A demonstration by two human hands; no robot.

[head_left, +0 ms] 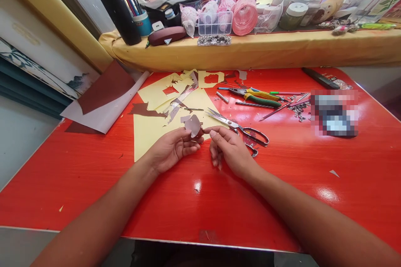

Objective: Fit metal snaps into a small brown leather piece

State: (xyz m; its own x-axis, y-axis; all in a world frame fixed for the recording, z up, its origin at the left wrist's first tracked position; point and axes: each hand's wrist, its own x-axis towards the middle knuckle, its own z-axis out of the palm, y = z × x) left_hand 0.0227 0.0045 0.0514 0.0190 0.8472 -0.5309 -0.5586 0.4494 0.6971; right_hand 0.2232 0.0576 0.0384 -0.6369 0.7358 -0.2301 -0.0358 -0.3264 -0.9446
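My left hand pinches a small cut-out piece between thumb and fingers. Its visible face is pale mauve-grey, with a dark brown edge at the right. From the other side, the closed thumb and forefinger of my right hand pinch at that brown edge. Just beyond the right hand lies a pair of scissors with parted blades. Under and behind the piece are yellow sheets with holes cut in them, and brown and mauve scraps.
Pliers, pens and small metal bits lie to the right, near a blurred dark object. A rolled brown sheet rests at left on the red table. Jars and a clear box crowd the back ledge.
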